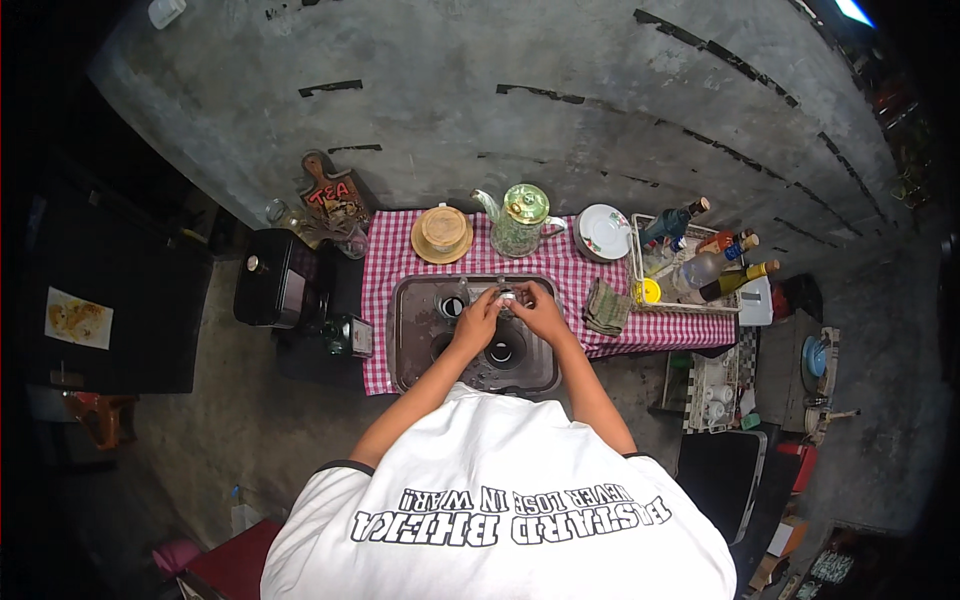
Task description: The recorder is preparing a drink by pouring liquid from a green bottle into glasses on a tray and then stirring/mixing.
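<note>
My left hand [478, 322] and my right hand [541, 314] meet over the far half of a dark brown tray [402, 290]. Both sets of fingers close around a small silvery, rounded piece [507, 296], too small and covered to name its kind. On the tray below, left of my left hand, is a round vessel [452, 307] with a pale rim and dark inside. A larger dark round vessel [503, 350] lies between my forearms. Another dark round shape beside it is partly hidden by my left wrist. Droplets or specks mark the tray.
A red-and-white checked cloth [380, 270] covers the table. Beyond the tray stand a wooden bowl-like piece [441, 232], a green patterned teapot [521, 222] and floral plates [603, 233]. To the right are a folded cloth [607, 307] and a bottle basket [690, 300]; a black dispenser [272, 278] stands left.
</note>
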Demonstrator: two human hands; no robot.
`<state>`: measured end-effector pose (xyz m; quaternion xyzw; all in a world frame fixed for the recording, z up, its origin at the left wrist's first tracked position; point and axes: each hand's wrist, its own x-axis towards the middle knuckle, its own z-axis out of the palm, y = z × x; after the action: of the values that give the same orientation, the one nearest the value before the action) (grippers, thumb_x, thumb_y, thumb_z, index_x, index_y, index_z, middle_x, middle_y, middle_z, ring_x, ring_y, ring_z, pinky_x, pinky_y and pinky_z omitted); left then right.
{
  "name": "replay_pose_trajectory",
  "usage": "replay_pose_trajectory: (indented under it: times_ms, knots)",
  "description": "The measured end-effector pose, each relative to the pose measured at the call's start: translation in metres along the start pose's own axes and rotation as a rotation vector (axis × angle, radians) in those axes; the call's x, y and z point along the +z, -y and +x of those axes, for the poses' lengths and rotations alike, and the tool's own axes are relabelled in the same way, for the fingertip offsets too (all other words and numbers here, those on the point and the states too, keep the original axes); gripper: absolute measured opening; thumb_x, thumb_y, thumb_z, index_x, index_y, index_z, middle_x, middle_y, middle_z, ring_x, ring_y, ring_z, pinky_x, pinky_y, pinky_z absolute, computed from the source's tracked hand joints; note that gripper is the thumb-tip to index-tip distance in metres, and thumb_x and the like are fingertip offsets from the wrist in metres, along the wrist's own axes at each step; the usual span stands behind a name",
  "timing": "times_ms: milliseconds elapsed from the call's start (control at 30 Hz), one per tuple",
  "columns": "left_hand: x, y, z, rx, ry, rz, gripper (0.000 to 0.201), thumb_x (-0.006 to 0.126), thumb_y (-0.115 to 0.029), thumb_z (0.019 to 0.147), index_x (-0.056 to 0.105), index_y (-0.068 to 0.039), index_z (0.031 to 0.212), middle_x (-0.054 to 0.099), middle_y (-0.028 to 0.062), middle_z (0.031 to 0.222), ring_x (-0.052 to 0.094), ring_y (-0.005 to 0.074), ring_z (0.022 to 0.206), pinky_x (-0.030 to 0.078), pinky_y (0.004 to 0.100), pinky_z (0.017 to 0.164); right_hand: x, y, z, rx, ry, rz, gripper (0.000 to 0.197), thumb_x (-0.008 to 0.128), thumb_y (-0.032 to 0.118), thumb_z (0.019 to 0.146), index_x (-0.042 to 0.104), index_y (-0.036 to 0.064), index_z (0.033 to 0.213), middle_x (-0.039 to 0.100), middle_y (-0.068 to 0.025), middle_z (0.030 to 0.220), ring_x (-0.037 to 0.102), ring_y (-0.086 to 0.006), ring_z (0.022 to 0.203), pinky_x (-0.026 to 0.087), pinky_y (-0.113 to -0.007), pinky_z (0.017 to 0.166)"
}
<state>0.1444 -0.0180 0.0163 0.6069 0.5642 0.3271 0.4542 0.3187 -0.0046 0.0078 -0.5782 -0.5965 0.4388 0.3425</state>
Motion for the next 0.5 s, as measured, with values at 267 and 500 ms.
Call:
replay_pose_trajectory:
  times_ms: [267, 500]
  knots:
    - [0.0010, -0.0031, -0.0001, -0.005, -0.001, 0.001, 0.036, 0.052, -0.025, 0.099, 0.055, -0.004, 0.129, 0.067, 0.0234, 0.109, 0.065, 0.0360, 0.106, 0.051, 0.0399, 0.088, -0.0010, -0.0029, 0.0005, -0.027, -0.010, -0.032, 0.043, 0.074, 0.027, 0.084, 0.060, -0.0001, 0.114, 0.065, -0.0072, 0.093, 0.058, -0.0131, 0.081, 0.048, -0.028, 0.073]
    - [-0.0010, -0.0035, -0.0001, -0.012, 0.006, 0.014, 0.036, 0.052, -0.026, 0.099, 0.055, -0.006, 0.130, 0.067, 0.0234, 0.109, 0.065, 0.0367, 0.106, 0.051, 0.0404, 0.088, -0.0013, 0.0036, -0.0004, -0.036, -0.003, -0.042, 0.043, 0.074, 0.027, 0.084, 0.060, -0.0008, 0.113, 0.065, -0.0086, 0.095, 0.059, -0.0142, 0.081, 0.049, -0.029, 0.073]
